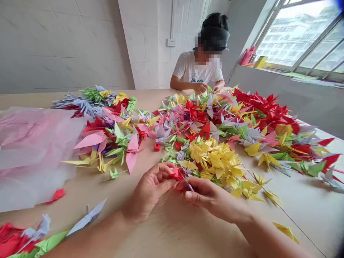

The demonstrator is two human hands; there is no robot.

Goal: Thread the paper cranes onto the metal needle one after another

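My left hand [152, 188] is closed, pinching a small red folded-paper crane [176, 173] between thumb and fingers. From the right, my right hand [208, 197] meets it, its fingers closed around a slim, grey, pointed tool [187, 182]. The tool's tip touches or lies against the red paper; its exact kind is too small to make out. Just beyond my hands lies a heap of yellow paper cranes [215, 157]. Left of them, a pink paper crane [131, 154] and a small green crane [115, 173] rest on the table [172, 229].
Mixed paper cranes [185, 118] spread across the table, with a red pile [264, 109] at right. A translucent plastic bag [34, 154] lies at left. More cranes [12, 238] sit near my left forearm. Opposite, a person [197, 70] handles paper beneath a window [298, 36] wall.
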